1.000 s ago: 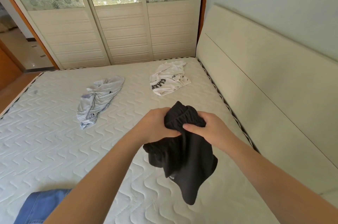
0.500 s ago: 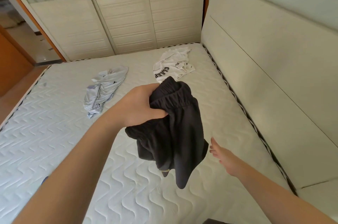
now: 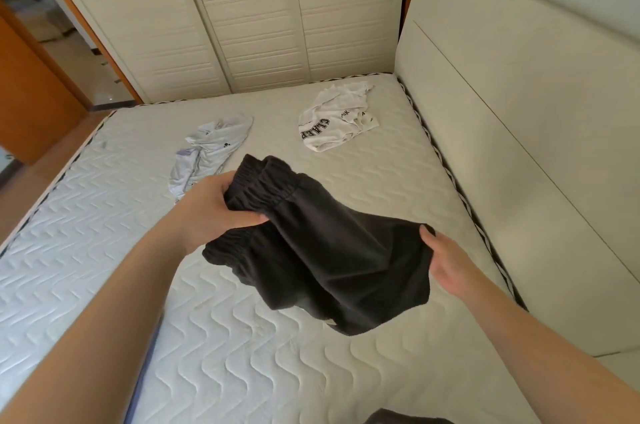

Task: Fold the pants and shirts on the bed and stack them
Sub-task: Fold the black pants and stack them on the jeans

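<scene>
Black shorts (image 3: pixel 332 250) with an elastic waistband hang in the air above the white quilted mattress (image 3: pixel 242 354). My left hand (image 3: pixel 211 212) grips the bunched waistband. My right hand (image 3: pixel 446 264) holds the hem at the shorts' right side. A crumpled pale grey shirt (image 3: pixel 211 149) lies on the mattress beyond my left hand. A crumpled white shirt (image 3: pixel 336 122) with black letters lies further back on the right.
A padded cream headboard (image 3: pixel 519 153) runs along the right side of the bed. Sliding wardrobe doors (image 3: pixel 249 25) stand behind the far edge. A dark garment (image 3: pixel 401 418) shows at the bottom edge. An orange door (image 3: pixel 31 87) is at the left.
My right hand let go of the waistband, dropped low, then took hold of the hem. The shorts are now stretched out sideways between both hands.
</scene>
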Tool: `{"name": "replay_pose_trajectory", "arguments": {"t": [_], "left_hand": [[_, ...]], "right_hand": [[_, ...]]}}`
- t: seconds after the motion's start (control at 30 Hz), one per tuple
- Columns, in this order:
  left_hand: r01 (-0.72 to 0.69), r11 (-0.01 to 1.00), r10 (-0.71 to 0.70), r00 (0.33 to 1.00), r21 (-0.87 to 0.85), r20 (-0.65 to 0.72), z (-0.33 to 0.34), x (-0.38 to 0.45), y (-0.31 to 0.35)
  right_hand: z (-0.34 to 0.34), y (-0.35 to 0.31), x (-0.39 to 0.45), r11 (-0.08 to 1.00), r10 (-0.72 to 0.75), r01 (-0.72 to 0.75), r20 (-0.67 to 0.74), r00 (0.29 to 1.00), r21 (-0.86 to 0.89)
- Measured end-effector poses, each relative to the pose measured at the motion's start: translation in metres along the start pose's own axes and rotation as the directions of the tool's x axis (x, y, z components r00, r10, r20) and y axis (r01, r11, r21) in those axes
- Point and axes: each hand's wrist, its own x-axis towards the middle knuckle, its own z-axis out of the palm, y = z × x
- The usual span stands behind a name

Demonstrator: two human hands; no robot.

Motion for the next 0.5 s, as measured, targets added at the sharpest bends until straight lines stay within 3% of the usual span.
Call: {"name": "replay_pose_trajectory", "arguments": {"t": [0.2, 0.33, 0.5], "left_hand": [[0.203, 0.976, -0.201, 0.979, -0.079, 0.031, 0.019, -0.011, -0.079], [0.283, 0.946, -0.278, 0.959, -0.161, 0.054, 0.055, -0.017, -0.111], [0.366, 0.884, -0.385, 0.923, -0.292, -0.009, 0.115, -0.021, -0.134]], "right_hand": [[-0.032, -0.041, -0.015, 0.975, -0.116, 0.104, -0.050, 0.992, -0.195], [-0.041, -0.054, -0.029, 0.977, -0.183, 0.178, -0.035, 0.983, -0.119], [-0.060, -0.048, -0.045, 0.974, -0.189, 0.177, -0.081, 0.979, -0.143]]}}
